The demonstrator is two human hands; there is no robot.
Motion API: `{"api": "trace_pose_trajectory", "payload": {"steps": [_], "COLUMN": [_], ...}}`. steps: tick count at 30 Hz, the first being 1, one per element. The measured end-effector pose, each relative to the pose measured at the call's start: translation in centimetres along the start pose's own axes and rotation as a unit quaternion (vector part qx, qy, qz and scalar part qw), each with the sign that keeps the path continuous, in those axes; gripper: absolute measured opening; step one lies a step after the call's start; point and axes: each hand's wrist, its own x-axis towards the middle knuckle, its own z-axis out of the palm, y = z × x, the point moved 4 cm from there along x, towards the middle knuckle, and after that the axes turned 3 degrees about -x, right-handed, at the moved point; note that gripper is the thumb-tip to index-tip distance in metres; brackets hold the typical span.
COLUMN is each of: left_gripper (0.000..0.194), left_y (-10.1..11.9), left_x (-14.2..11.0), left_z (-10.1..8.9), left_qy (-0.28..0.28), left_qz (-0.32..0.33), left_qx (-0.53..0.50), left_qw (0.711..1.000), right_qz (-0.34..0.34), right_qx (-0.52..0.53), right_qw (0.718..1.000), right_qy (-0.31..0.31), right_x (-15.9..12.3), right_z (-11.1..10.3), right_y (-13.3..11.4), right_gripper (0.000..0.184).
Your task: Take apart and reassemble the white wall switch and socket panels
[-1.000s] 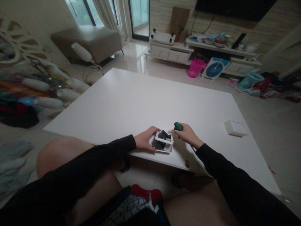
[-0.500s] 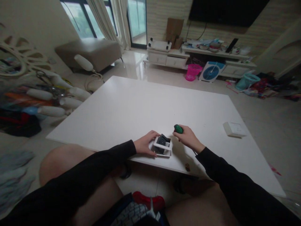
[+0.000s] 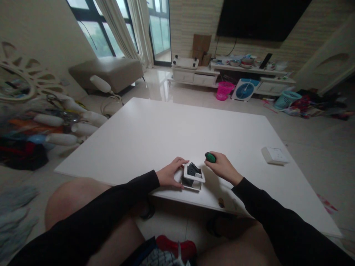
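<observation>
My left hand (image 3: 170, 173) grips the left side of a small white square frame with a black insert (image 3: 192, 175), which rests near the front edge of the white table (image 3: 155, 129). My right hand (image 3: 223, 168) is closed around a tool with a green handle (image 3: 210, 157), just right of the frame. The tool's tip is hidden behind the hand. Both arms wear black sleeves.
A second white square plate (image 3: 274, 155) lies on the table at the right. A small dark bit (image 3: 221, 202) sits by the front edge. Clutter with white legs (image 3: 61, 129) crowds the left floor. A pink basket (image 3: 224, 90), a fan (image 3: 244, 89) and a TV bench (image 3: 235, 72) stand behind.
The camera has tilted upward, so the table sits lower in view. Both hands have kept their hold on the frame and the green-handled tool; the frame appears tipped slightly differently.
</observation>
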Motion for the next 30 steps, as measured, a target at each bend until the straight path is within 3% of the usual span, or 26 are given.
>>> {"api": "trace_pose_trajectory", "payload": {"steps": [9, 15, 18, 30], "left_gripper": [0.093, 0.068, 0.064, 0.042], "left_y": [0.4, 0.8, 1.1, 2.6], "left_x": [-0.2, -0.1, -0.1, -0.3], "left_z": [0.1, 0.0, 0.0, -0.4], "left_qy": [0.003, -0.001, 0.004, 0.024], "left_qz": [0.007, 0.027, 0.037, 0.071], "left_qx": [0.019, 0.04, 0.041, 0.122], "left_qw": [1.0, 0.999, 0.998, 0.99], "right_qz": [-0.048, -0.063, -0.06, -0.028], "right_qx": [-0.002, -0.027, -0.04, 0.025], "right_qw": [0.996, 0.991, 0.989, 0.993], "right_qy": [-0.081, -0.114, -0.128, -0.115], "right_x": [-0.5, -1.0, -1.2, -1.0], "right_z": [0.5, 0.3, 0.3, 1.7], "right_y": [-0.9, -1.1, -1.0, -0.5], "right_gripper": [0.016, 0.016, 0.018, 0.021]}}
